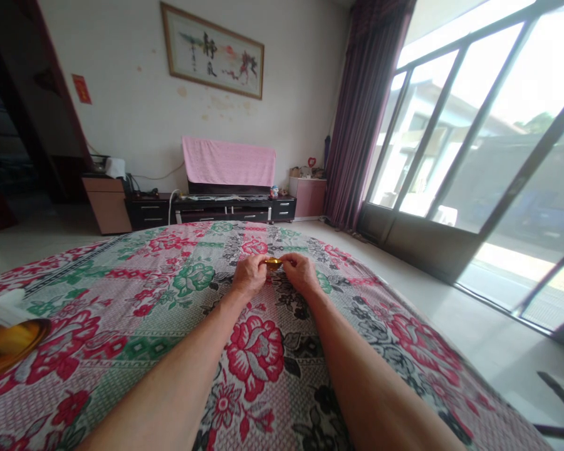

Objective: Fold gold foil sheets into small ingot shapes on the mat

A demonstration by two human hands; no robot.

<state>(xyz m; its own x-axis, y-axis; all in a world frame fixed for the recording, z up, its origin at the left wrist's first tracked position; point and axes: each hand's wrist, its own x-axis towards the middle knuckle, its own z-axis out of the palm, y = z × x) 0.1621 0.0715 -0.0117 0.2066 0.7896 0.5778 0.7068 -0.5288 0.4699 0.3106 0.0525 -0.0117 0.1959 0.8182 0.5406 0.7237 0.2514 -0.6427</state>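
Observation:
Both of my arms reach forward over the table. My left hand [250,274] and my right hand [300,272] are closed in pinches on opposite ends of a small shiny gold piece [273,261]. It looks like folded gold foil paper, held level between the fingertips just above the flowered cloth. The pinched ends are hidden by my fingers. At the left edge of the view lies a larger shiny gold object [14,344], cut off by the frame, with a whitish strip [5,308] over it; I cannot make out its kind.
A red, green and black flowered tablecloth [258,351] spreads over the large table. Beyond it stand a low black cabinet [153,213] and a pink cloth [228,161] draped over something. A dark purple curtain [366,94] and tall glass doors [455,144] are on the right.

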